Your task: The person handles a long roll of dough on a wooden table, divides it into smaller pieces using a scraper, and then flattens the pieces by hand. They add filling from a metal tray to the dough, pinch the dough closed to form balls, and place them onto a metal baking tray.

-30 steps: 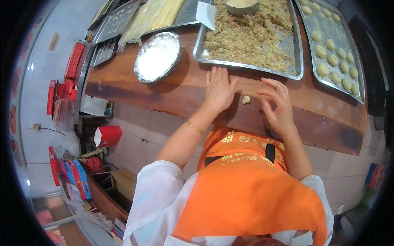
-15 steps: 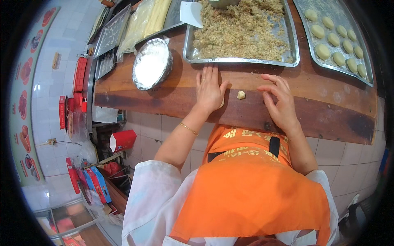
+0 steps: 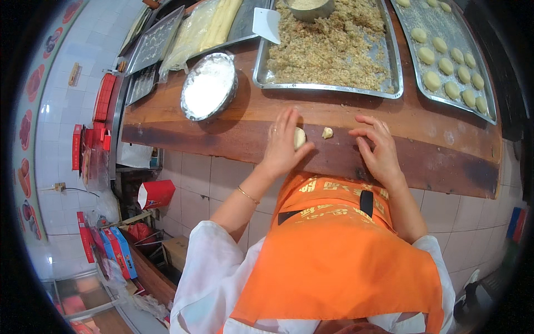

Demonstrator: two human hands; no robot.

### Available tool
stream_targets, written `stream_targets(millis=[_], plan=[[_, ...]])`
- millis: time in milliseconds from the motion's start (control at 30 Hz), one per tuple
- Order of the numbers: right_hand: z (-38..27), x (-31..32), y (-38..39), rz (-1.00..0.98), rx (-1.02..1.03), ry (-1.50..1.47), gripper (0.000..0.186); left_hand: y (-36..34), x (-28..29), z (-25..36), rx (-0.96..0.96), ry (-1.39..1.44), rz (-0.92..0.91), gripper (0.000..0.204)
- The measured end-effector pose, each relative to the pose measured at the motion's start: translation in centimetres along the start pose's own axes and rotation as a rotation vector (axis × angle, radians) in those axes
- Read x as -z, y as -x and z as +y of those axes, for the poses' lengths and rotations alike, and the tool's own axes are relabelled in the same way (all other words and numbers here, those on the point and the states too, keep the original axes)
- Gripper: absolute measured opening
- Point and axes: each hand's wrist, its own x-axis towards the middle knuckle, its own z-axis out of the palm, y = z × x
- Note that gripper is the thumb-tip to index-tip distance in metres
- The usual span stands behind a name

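My left hand [image 3: 282, 146] is over the wooden table near its front edge, fingers stretched out and thumb apart. A pale round piece of dough [image 3: 300, 137] lies on the wood in the gap between its fingers and thumb, partly covered. Just right of that is a small irregular lump of dough [image 3: 327, 133], touched by neither hand. My right hand [image 3: 380, 146] hovers at the right of the lump, its fingers loosely curved and spread, holding nothing.
Beyond my hands is a metal tray [image 3: 328, 89] of crumbly filling with a metal bowl [image 3: 311, 10] and white scraper [image 3: 267, 25]. A bowl of white flour [image 3: 208, 88] stands left. At right, a tray [image 3: 439, 33] carries several dough rounds. The table [image 3: 434, 150] ends close before me.
My left hand has drawn back and its fingers have lifted from lying flat, uncovering more of the dough round. My right hand stays nearly where it was. The view has shifted slightly.
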Motion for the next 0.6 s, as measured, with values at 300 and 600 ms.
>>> stream_targets(millis=[300,600], plan=[[-1.2,-1.0,-1.5,-0.118,0.041,-0.075,0.027,-0.1,0.3,-1.4,0.585,1.365,0.025,0.051],[-4.6,-0.5,-7.1,-0.064,0.331,0.179,0.073,-5.7,-0.6,6.4,0.476,2.024,0.078,0.052]])
